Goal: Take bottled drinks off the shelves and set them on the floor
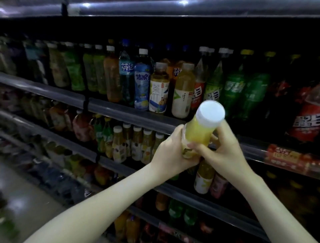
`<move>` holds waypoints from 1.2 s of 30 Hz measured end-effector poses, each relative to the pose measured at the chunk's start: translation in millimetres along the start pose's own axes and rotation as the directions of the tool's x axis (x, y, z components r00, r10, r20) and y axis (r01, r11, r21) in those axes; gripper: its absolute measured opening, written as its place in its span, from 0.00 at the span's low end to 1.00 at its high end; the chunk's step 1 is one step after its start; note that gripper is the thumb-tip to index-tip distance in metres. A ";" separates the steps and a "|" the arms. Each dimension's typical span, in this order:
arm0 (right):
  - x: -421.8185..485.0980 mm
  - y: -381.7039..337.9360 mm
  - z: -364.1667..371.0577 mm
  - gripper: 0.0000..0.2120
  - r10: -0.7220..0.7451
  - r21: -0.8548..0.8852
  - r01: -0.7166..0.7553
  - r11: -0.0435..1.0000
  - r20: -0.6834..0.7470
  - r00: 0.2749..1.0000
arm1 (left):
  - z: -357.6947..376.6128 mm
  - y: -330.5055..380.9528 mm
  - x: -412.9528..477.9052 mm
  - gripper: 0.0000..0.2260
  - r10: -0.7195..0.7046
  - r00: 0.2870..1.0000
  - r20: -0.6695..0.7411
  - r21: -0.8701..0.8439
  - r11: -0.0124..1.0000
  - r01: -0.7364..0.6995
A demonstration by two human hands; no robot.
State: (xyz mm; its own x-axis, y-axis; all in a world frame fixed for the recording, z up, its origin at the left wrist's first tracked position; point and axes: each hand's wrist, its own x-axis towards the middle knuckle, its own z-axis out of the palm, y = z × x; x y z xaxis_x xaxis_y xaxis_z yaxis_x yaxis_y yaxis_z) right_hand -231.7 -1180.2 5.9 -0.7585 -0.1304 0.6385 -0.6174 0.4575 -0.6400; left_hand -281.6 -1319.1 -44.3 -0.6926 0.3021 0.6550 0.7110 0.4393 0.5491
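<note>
Head view: left grip (169, 152) and right grip (225, 150) hold yellow bottle (199, 133) (crowded shelves (121, 112) behind).

red promo strip (290, 159) (print blurred) at right, black clip (86, 104) further left.

The room is dark. Long grey shelves (121, 111) run in rows, one above the other, and stretch far off to the left. A shiny floor (26, 199) shows at the lower left. Two small bright lights (183, 2) glint on the top panel (225, 8) — nothing else glows.
</note>
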 end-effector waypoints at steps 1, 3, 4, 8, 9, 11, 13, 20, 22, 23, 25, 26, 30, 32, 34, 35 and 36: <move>-8.7 8.8 9.0 0.26 0.069 0.000 -0.069 0.998 0.077 0.995 | 0.5 -12.2 -14.6 0.32 0.028 0.999 0.029 0.029 0.999 -0.029; -25.1 32.8 32.9 0.26 0.206 -0.039 -0.202 0.979 0.185 0.961 | 0.3 -36.8 -40.5 0.29 0.004 0.996 0.094 0.077 0.997 -0.011; -33.1 46.4 46.7 0.25 0.253 -0.055 -0.247 0.968 0.207 0.945 | -0.4 -48.2 -50.9 0.28 -0.047 0.989 0.140 0.094 0.995 0.034; -57.0 89.3 108.0 0.30 0.359 -0.034 -0.360 0.932 0.216 0.908 | -8.0 -96.4 -77.5 0.26 -0.213 0.929 0.301 0.123 0.975 0.183; -59.5 96.9 122.1 0.30 0.387 -0.010 -0.393 0.920 0.201 0.900 | -12.7 -109.7 -80.9 0.27 -0.238 0.912 0.334 0.163 0.967 0.193; -58.6 111.2 150.3 0.23 0.423 0.035 -0.436 0.899 0.192 0.886 | -24.4 -139.5 -85.3 0.30 -0.318 0.866 0.386 0.277 0.935 0.220; -52.0 127.8 178.1 0.20 0.441 0.059 -0.461 0.885 0.206 0.873 | -39.8 -171.9 -86.8 0.30 -0.416 0.833 0.365 0.351 0.890 0.291; -3.4 164.4 261.2 0.25 0.609 0.062 -0.611 0.789 0.049 0.792 | -102.8 -287.6 -68.4 0.29 -0.593 0.797 0.112 0.375 0.768 0.519; 9.4 170.9 277.5 0.27 0.648 0.046 -0.650 0.758 0.063 0.759 | -107.7 -310.4 -61.6 0.30 -0.599 0.793 0.113 0.360 0.768 0.529; 14.2 174.7 285.3 0.27 0.669 0.044 -0.672 0.739 0.065 0.740 | -107.6 -319.4 -57.8 0.30 -0.599 0.792 0.121 0.359 0.770 0.527; 21.7 179.0 297.2 0.24 0.704 0.028 -0.706 0.708 0.055 0.708 | -103.7 -332.7 -50.8 0.30 -0.600 0.787 0.141 0.372 0.769 0.519; 26.3 180.2 300.7 0.21 0.715 0.010 -0.716 0.698 0.044 0.697 | -100.1 -336.8 -47.5 0.31 -0.599 0.787 0.148 0.379 0.769 0.515; 49.9 190.6 308.2 0.13 0.745 -0.122 -0.735 0.667 0.100 0.659 | -80.0 -341.2 -36.2 0.33 -0.590 0.796 0.135 0.354 0.779 0.518; 59.1 195.0 310.6 0.15 0.768 -0.186 -0.747 0.639 0.097 0.633 | -72.8 -341.5 -29.9 0.33 -0.610 0.787 0.090 0.380 0.752 0.539; 61.6 196.7 312.0 0.18 0.799 -0.223 -0.770 0.598 0.086 0.596 | -67.7 -341.6 -24.2 0.30 -0.633 0.772 0.055 0.423 0.715 0.556; 60.5 197.7 312.3 0.18 0.806 -0.254 -0.769 0.587 0.088 0.586 | -64.9 -341.3 -22.3 0.29 -0.658 0.751 0.057 0.427 0.696 0.577; 59.1 198.5 312.2 0.18 0.809 -0.297 -0.760 0.578 0.087 0.581 | -62.0 -340.2 -21.2 0.30 -0.685 0.725 0.068 0.405 0.683 0.608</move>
State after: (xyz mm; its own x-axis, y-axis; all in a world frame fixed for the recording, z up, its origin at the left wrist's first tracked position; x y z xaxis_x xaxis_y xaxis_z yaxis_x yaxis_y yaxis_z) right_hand -464.3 -1371.7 -216.9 -0.9584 0.2178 -0.1844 0.2820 0.6245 -0.7284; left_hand -501.3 -1527.4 -212.8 -0.9977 -0.0242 0.0630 0.0155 0.8265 0.5627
